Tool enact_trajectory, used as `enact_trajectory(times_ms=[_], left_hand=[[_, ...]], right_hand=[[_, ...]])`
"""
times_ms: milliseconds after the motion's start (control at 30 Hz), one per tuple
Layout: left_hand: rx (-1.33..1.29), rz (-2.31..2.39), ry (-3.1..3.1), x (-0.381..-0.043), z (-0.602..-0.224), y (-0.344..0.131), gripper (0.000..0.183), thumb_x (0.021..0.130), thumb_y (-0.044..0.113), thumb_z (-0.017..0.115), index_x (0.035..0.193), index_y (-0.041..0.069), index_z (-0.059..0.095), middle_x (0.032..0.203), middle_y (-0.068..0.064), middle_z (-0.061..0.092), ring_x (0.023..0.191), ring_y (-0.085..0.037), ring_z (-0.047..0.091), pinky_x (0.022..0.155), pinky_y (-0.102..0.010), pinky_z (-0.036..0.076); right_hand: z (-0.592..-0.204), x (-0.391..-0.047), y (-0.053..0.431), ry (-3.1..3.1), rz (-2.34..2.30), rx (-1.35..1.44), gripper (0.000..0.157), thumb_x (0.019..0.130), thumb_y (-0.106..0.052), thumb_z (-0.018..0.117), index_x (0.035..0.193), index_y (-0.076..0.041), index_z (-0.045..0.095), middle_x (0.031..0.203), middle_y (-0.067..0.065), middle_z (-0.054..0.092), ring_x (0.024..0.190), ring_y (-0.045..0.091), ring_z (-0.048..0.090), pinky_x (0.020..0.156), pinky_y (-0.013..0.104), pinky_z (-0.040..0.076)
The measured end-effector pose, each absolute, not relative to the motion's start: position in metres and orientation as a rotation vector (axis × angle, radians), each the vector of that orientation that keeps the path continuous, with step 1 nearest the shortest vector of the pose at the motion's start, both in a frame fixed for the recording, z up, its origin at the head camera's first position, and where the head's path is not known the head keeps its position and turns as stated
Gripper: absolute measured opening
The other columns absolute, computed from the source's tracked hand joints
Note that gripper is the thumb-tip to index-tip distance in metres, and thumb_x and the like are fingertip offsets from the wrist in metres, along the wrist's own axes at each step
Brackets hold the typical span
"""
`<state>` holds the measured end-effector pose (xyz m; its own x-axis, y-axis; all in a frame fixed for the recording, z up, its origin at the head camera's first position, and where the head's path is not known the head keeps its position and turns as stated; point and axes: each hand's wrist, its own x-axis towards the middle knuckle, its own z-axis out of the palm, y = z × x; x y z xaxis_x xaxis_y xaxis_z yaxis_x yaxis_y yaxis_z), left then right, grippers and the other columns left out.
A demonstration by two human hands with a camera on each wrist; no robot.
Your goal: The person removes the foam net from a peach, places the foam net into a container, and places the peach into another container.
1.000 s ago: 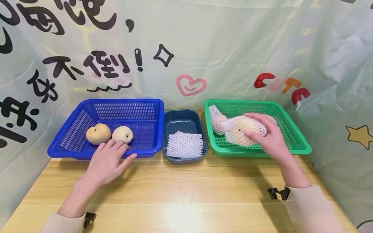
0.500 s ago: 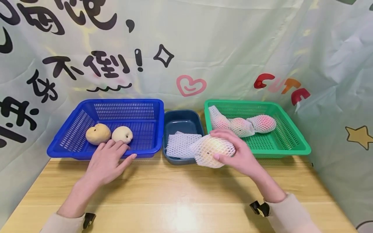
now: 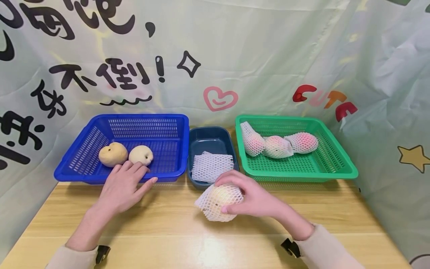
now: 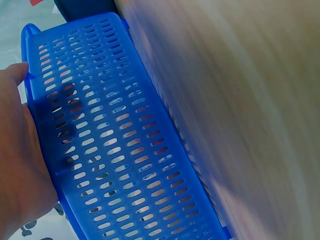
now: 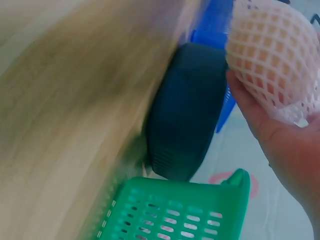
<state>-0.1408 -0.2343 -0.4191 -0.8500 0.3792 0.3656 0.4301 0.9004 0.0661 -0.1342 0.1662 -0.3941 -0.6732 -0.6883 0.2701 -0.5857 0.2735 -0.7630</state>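
Note:
Over the front of the table my right hand [image 3: 246, 196] holds a pale yellow peach [image 3: 220, 201] wrapped in a white foam net; the net's loose end points left. In the right wrist view the netted peach [image 5: 272, 55] fills the grasp, with the fingers largely hidden behind it. My left hand [image 3: 122, 186] rests on the front rim of the blue basket [image 3: 183, 149], its fingers reaching over the edge and its thumb apart. Just beyond those fingers lie a yellow peach [image 3: 113, 154] and a whitish peach [image 3: 141, 155], both without nets.
A dark blue tray [image 3: 209, 134] with flat white foam nets [image 3: 212, 167] stands between the baskets. The green basket [image 3: 299, 175] at right holds three netted pinkish peaches [image 3: 278, 146]. A printed cloth [image 3: 268, 67] hangs behind the wooden table [image 3: 168, 239].
My right hand has carried the netted peach from above the green basket leftward and toward me, past the tray's front. The left hand has stayed on the blue basket's rim.

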Motion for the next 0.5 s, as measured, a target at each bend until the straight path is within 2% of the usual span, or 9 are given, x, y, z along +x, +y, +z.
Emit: enact_trajectory(times_ms=[233, 500], left_hand=[[-0.596, -0.203, -2.715, -0.140, -0.419, -0.234, 0.039, 0.101, 0.049, 0.061, 0.103, 0.011, 0.070, 0.104, -0.007, 0.068, 0.097, -0.033, 0.056, 0.079, -0.048, 0.039], [-0.601, -0.209, -2.706, -0.141, -0.421, -0.234, 0.039, 0.101, 0.049, 0.061, 0.103, 0.011, 0.069, 0.105, -0.006, 0.068, 0.096, -0.032, 0.055, 0.080, -0.047, 0.039]], right_hand=[[-0.402, -0.133, 0.160, 2.393, -1.115, -1.204, 0.053, 0.084, -0.033, 0.086, 0.131, -0.026, 0.063, 0.134, -0.007, 0.056, 0.124, 0.014, 0.054, 0.104, 0.041, 0.049], [-0.408, -0.137, 0.158, 2.400, -1.052, -1.173, 0.052, 0.085, -0.027, 0.086, 0.132, -0.024, 0.063, 0.138, -0.006, 0.054, 0.127, 0.015, 0.053, 0.107, 0.044, 0.046]])
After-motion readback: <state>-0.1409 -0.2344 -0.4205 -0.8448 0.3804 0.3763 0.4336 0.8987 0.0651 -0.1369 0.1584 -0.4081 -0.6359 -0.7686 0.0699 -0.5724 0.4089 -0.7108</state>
